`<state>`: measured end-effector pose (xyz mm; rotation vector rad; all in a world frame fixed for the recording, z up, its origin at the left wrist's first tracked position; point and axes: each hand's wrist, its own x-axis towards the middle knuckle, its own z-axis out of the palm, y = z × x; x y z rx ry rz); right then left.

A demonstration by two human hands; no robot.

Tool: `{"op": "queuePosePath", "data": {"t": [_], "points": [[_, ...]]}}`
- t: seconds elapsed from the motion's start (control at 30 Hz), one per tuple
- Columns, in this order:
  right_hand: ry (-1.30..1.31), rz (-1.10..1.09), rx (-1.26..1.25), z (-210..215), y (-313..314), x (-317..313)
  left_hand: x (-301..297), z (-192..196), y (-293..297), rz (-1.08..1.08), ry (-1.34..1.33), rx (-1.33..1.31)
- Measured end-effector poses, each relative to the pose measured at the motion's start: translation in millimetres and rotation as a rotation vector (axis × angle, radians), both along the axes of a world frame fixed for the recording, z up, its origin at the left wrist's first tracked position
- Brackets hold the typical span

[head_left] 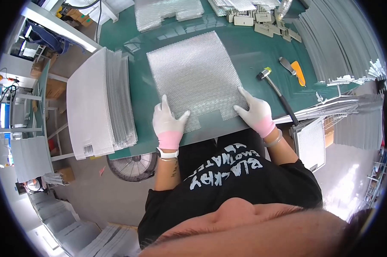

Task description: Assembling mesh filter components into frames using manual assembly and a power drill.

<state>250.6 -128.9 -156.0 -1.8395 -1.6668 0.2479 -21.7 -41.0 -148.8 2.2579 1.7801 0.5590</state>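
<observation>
A silvery metal mesh sheet (193,73) with a rectangular notch in its near edge lies in front of me on the green tabletop (137,103). In a white glove with a pink cuff, my left hand (168,121) grips the sheet's near left corner, thumb on the mesh and a finger along the side edge. At the right edge, my right hand (256,112), gloved alike, holds the sheet between thumb and fingers. The fingers under the sheet are hidden. Right of that hand lies a hammer (277,89) with a black grip and a yellow-and-black head.
Stacked mesh sheets (95,103) stand at the left, overhanging the table edge. Another tall stack (334,43) rises at the far right. Beige clips (266,25) are piled at the back, near a notched mesh sheet (167,13). An orange-handled tool (297,73) lies beyond the hammer. A fan (133,166) stands below.
</observation>
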Motion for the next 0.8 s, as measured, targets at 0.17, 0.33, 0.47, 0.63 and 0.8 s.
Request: {"op": "queuePosePath", "data": {"t": [0.17,0.33,0.47,0.63,0.8], "points": [[0.015,-0.026,-0.326,25,3,-3,-2,-2,1,-0.012,0.026,0.018],[-0.113,0.043,-0.396,26,8,5,-4,4,6,-0.025,0.014,-0.049],[-0.161,0.064,-0.363,21,8,9,-3,8,11,-0.015,-0.006,-0.130],[-0.267,0.186,-0.493,50,19,22,4,22,11,0.111,0.076,-0.226],[-0.306,-0.047,0.005,36,131,138,-14,2,33,-0.242,0.206,0.024]]}}
